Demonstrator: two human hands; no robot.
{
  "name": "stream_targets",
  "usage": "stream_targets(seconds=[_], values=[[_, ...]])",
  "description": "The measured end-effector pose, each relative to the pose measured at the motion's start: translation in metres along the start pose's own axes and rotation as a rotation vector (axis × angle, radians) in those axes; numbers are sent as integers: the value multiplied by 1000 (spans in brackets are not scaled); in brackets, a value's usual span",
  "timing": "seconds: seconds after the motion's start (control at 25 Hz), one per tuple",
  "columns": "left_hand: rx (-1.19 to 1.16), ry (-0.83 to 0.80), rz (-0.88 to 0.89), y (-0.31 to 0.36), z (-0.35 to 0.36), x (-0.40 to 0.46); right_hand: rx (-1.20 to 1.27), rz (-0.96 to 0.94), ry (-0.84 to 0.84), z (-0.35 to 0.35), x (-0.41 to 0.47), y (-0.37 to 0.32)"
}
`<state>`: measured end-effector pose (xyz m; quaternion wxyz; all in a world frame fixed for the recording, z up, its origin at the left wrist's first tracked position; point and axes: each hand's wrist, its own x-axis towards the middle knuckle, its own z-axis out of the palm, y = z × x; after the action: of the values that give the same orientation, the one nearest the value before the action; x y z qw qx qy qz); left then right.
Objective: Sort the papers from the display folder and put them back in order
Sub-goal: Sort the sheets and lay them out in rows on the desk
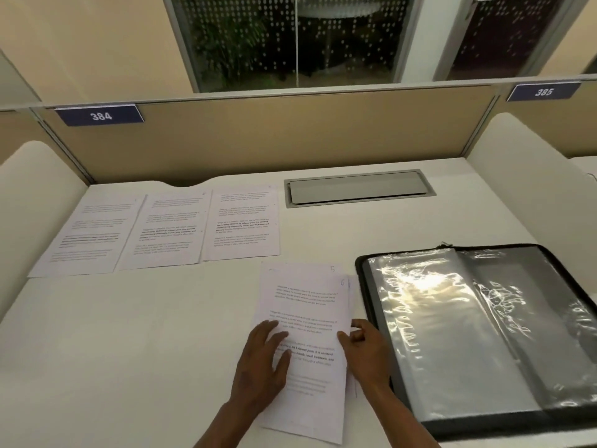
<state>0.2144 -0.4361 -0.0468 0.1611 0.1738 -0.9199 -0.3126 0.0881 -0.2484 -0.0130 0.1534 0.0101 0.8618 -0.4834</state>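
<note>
A small stack of printed papers (307,299) lies in front of me, the top sheet marked 5 and a sheet marked 6 peeking out beneath it. My left hand (261,360) rests flat on the stack's left side with fingers spread. My right hand (363,347) pinches the stack's right edge between thumb and fingers. Three more printed sheets lie side by side at the far left: a left sheet (90,234), a middle sheet (168,231) and a right sheet (244,221). The open black display folder (478,331) with shiny clear sleeves lies at the right.
A grey cable hatch (358,189) is set into the white desk (129,334) near the back. A beige partition (290,134) with labels 384 and 385 closes the far side. White side dividers stand at left and right.
</note>
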Motion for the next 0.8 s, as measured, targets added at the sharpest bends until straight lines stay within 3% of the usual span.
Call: stream_targets(seconds=[0.08,0.16,0.24,0.4,0.8], values=[[-87,-51,-48,32,3,1,53,18,-22,-2,2,3],[-160,-237,-131,62,6,6,110,28,-34,-4,1,1],[-80,-364,-158,76,12,15,173,54,-36,-1,0,-1],[34,-405,-179,79,21,26,324,153,-75,4,0,1],[-362,-371,-138,61,4,21,292,190,131,1,-12,-4]])
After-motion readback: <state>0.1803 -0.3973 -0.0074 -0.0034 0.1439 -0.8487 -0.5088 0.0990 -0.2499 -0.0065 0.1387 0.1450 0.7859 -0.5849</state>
